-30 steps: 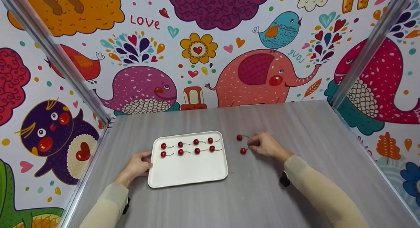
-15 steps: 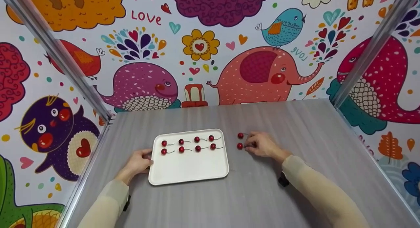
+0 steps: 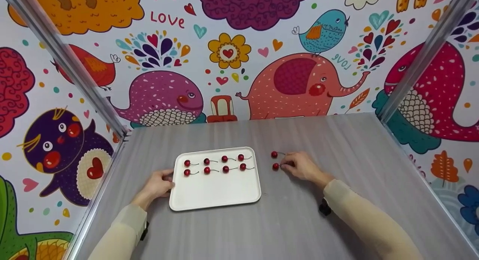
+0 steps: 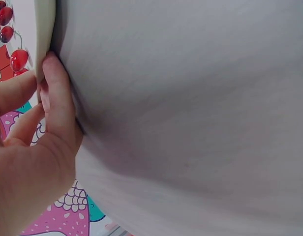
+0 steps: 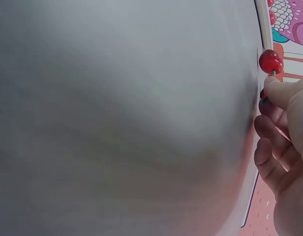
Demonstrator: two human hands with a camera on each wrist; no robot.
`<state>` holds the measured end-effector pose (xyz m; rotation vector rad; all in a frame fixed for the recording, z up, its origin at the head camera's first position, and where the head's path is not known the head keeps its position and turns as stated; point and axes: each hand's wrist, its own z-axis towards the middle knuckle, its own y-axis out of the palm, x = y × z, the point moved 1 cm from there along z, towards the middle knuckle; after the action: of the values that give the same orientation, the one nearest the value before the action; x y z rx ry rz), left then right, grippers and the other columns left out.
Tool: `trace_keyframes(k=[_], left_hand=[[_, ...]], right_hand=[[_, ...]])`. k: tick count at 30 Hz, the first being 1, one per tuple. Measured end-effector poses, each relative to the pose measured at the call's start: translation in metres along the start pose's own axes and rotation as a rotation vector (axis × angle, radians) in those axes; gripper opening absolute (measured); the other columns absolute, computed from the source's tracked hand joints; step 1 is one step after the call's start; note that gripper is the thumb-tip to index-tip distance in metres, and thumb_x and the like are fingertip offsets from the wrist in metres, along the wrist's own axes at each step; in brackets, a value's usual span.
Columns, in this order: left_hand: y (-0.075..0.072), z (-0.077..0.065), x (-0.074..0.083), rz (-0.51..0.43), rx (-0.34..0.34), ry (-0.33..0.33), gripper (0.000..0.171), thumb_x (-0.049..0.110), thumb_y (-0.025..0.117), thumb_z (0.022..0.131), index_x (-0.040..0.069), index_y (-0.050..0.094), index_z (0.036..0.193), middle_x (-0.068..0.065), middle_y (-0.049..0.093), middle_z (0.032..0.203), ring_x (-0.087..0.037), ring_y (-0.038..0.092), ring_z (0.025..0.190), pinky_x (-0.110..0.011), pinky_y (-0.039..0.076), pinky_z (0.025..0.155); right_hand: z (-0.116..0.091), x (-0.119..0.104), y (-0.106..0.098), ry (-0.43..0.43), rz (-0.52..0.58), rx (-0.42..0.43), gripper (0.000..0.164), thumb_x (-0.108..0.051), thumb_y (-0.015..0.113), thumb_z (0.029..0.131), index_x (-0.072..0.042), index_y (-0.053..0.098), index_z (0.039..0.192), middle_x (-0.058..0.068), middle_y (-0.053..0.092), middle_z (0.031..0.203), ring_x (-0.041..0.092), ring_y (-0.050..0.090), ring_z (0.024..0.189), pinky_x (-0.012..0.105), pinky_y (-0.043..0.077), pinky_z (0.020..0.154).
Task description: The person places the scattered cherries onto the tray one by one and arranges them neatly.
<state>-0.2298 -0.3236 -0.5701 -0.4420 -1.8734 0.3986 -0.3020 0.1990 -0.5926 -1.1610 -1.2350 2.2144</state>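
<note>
A white tray (image 3: 217, 190) lies on the table and bears two rows of red cherries with stems, one of them a cherry (image 3: 207, 170) in the nearer row. My left hand (image 3: 156, 186) grips the tray's left rim; in the left wrist view its fingers (image 4: 58, 93) are at the tray's edge. To the right of the tray, my right hand (image 3: 301, 166) pinches the stem of a cherry (image 3: 275, 166) between thumb and fingertips. That cherry also shows in the right wrist view (image 5: 271, 62). Just behind it lies another cherry (image 3: 274, 154), its stem pointing right.
The grey table (image 3: 232, 234) meets a wall (image 3: 224, 20) printed with cartoon animals at the back. Metal posts stand at both rear corners, a left post (image 3: 75, 73) and a right post (image 3: 415, 65).
The pinched cherry has moved away from me, closer to the cherry behind it, then shifted slightly right. My left hand stays at the tray's rim. The head view has shifted a little.
</note>
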Motion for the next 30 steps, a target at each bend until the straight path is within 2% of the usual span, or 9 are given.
trace_keyframes(k=[6,10,12,15,18,22,26,30], left_hand=[[-0.0013,-0.0026,0.0017,0.034,0.009,0.008,0.071,-0.005,0.063,0.093,-0.011,0.048,0.163,-0.008,0.057,0.104,-0.017,0.066,0.084,-0.035,0.066,0.072],[-0.0008,-0.0030,0.0026,0.042,0.011,0.008,0.070,-0.005,0.063,0.094,-0.012,0.049,0.162,-0.009,0.058,0.105,-0.017,0.067,0.084,-0.035,0.067,0.073],[-0.0006,-0.0028,0.0028,0.040,0.011,0.009,0.071,-0.005,0.063,0.093,-0.012,0.049,0.162,-0.009,0.059,0.106,-0.017,0.067,0.084,-0.035,0.067,0.074],[-0.0008,-0.0031,0.0037,0.047,0.013,0.010,0.071,-0.005,0.063,0.093,-0.012,0.049,0.162,-0.010,0.059,0.107,-0.017,0.068,0.085,-0.036,0.067,0.075],[-0.0007,-0.0030,0.0036,0.054,0.015,0.008,0.070,-0.004,0.063,0.094,-0.011,0.049,0.162,-0.011,0.060,0.108,-0.018,0.068,0.086,-0.037,0.067,0.075],[-0.0007,-0.0026,0.0028,0.053,0.019,0.004,0.070,-0.005,0.063,0.094,-0.010,0.050,0.163,-0.009,0.058,0.105,-0.018,0.066,0.087,-0.036,0.067,0.075],[-0.0006,-0.0029,0.0027,0.040,0.015,0.003,0.070,-0.005,0.063,0.094,-0.010,0.049,0.163,-0.007,0.056,0.103,-0.017,0.066,0.085,-0.035,0.066,0.073],[-0.0007,-0.0028,0.0022,0.027,0.011,0.005,0.071,-0.005,0.063,0.094,-0.011,0.048,0.163,-0.007,0.056,0.103,-0.017,0.066,0.084,-0.035,0.066,0.072]], right_hand=[[-0.0002,-0.0022,-0.0033,0.071,0.007,0.014,0.007,-0.013,0.081,0.102,-0.010,0.087,0.100,0.003,0.083,0.088,0.005,0.059,0.075,0.026,0.052,0.070],[-0.0007,-0.0030,-0.0049,0.068,0.001,0.011,0.007,-0.012,0.082,0.102,-0.008,0.087,0.100,0.004,0.082,0.087,0.006,0.057,0.073,0.025,0.050,0.068],[-0.0013,-0.0022,-0.0054,0.057,-0.007,0.017,0.007,-0.011,0.083,0.101,-0.007,0.088,0.099,0.005,0.083,0.088,0.008,0.063,0.074,0.029,0.057,0.069],[-0.0025,-0.0010,-0.0067,0.066,-0.007,0.025,0.007,-0.009,0.083,0.100,-0.005,0.088,0.098,0.008,0.086,0.092,0.016,0.075,0.080,0.040,0.067,0.075],[-0.0040,-0.0006,-0.0085,0.081,-0.007,0.029,0.007,-0.005,0.083,0.099,-0.003,0.089,0.098,0.011,0.087,0.097,0.025,0.082,0.087,0.050,0.069,0.081],[-0.0063,-0.0015,-0.0102,0.088,-0.016,0.040,0.007,-0.002,0.082,0.098,-0.001,0.089,0.098,0.013,0.087,0.098,0.030,0.083,0.090,0.053,0.069,0.082],[-0.0082,-0.0035,-0.0096,0.117,-0.009,0.063,0.009,-0.003,0.082,0.098,-0.003,0.090,0.096,0.012,0.087,0.096,0.027,0.083,0.088,0.050,0.069,0.079],[-0.0080,-0.0068,-0.0066,0.188,0.025,0.085,0.010,-0.005,0.082,0.099,-0.005,0.091,0.096,0.012,0.087,0.096,0.018,0.079,0.085,0.036,0.065,0.073]])
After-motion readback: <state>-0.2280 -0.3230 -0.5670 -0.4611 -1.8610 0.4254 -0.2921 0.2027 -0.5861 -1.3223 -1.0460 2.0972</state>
